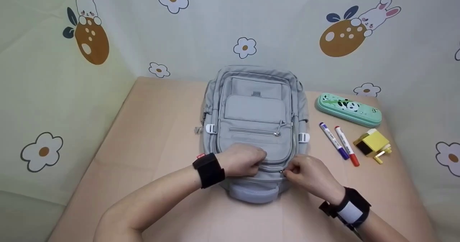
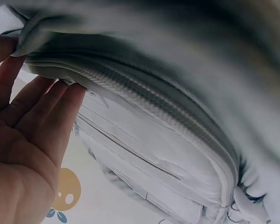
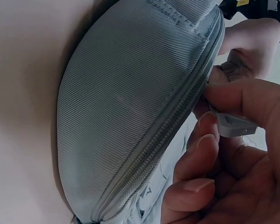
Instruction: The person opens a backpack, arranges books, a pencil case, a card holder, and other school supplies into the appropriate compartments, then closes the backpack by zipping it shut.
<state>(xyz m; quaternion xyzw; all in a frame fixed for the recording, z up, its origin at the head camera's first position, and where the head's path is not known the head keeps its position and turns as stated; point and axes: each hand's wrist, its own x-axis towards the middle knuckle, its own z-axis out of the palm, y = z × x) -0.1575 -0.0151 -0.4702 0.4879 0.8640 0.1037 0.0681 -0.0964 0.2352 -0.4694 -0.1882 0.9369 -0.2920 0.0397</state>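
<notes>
A grey backpack (image 1: pixel 256 109) lies front up on the table, its padded top handle (image 1: pixel 254 193) towards me. With thumb and forefinger, my left hand (image 1: pixel 241 160) pinches a fold of the bag's fabric (image 2: pixel 35 39) near its top end; the other fingers lie along the zipped edge. At the bag's right top corner my right hand (image 1: pixel 312 173) holds a grey zipper pull (image 3: pixel 235 126) between thumb and fingers. The zipper (image 3: pixel 153 135) curves along the edge beside that hand, and its teeth look closed along the stretch shown in the right wrist view.
Right of the bag lie a green panda pencil case (image 1: pixel 348 109), a purple-capped marker (image 1: pixel 333 140), a red-capped marker (image 1: pixel 346 145) and a yellow crank sharpener (image 1: pixel 373 143). Patterned cloth (image 1: pixel 201 37) hangs behind the table (image 1: pixel 161 116) and at both sides.
</notes>
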